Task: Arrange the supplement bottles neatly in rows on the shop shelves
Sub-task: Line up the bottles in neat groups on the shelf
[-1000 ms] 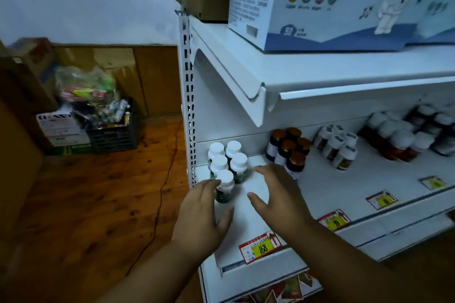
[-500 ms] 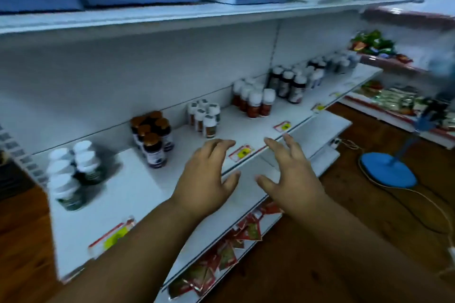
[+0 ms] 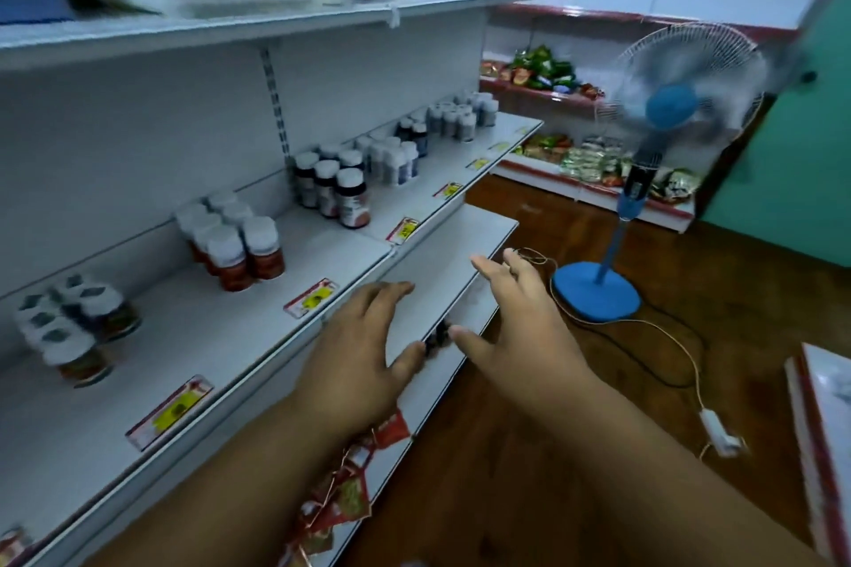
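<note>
Both hands have left the white-capped bottles at the shelf's far end — left hand (image 3: 364, 364) and right hand (image 3: 520, 327) now hover with fingers spread wide, empty, red-labelled bottles (image 3: 239, 244) up-left of them, probably next.

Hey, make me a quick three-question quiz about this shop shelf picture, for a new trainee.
1. True or false: the left hand holds a bottle.
2. What colour is the base of the standing fan? A red, B blue, C white.
3. Fill in: the red-labelled bottles have ____ caps.

Key: 1 false, both it and the right hand are open and hold nothing, hovering in front of the shelf. 2 B. 3 white.
</note>
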`<action>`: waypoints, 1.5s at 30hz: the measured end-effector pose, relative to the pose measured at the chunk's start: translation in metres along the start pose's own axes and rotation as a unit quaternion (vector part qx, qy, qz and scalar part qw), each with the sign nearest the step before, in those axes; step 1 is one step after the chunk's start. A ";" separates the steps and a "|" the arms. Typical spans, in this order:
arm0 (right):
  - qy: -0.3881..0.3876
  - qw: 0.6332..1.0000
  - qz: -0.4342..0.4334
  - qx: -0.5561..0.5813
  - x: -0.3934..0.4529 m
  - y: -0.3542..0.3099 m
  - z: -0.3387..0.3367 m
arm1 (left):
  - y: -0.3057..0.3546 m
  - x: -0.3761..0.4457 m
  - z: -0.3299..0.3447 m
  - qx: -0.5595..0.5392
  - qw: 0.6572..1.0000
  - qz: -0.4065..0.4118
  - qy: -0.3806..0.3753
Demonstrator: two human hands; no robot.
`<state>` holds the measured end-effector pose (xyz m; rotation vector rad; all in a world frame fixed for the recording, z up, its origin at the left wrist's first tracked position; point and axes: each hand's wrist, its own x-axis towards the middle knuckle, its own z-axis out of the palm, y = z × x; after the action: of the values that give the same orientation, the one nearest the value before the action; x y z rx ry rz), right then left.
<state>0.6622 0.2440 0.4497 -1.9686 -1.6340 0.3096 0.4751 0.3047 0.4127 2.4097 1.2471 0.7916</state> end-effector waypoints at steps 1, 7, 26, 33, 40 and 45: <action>0.004 1.000 0.004 0.002 0.017 0.012 -0.001 | -0.001 0.022 0.010 -0.004 1.000 0.000 -0.003; 0.024 0.997 0.072 -0.004 0.102 0.090 -0.038 | 0.006 0.157 0.073 -0.036 0.997 0.029 -0.054; -0.028 0.997 0.030 0.063 0.443 0.365 -0.141 | 0.103 0.523 0.273 -0.079 0.996 -0.040 -0.025; -0.070 0.992 -0.047 0.091 0.602 0.391 -0.110 | 0.057 0.630 0.302 -0.048 0.991 -0.116 0.035; -0.097 0.986 -0.045 0.128 0.743 0.416 -0.101 | 0.002 0.770 0.338 -0.168 0.961 -0.210 0.057; -0.134 0.971 -0.029 0.195 0.826 0.432 -0.093 | -0.017 0.839 0.365 -0.213 0.932 -0.275 0.101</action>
<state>1.2591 0.9653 0.4289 -1.6296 -1.6366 0.8367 1.0758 0.9947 0.3886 1.5596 1.5344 1.0124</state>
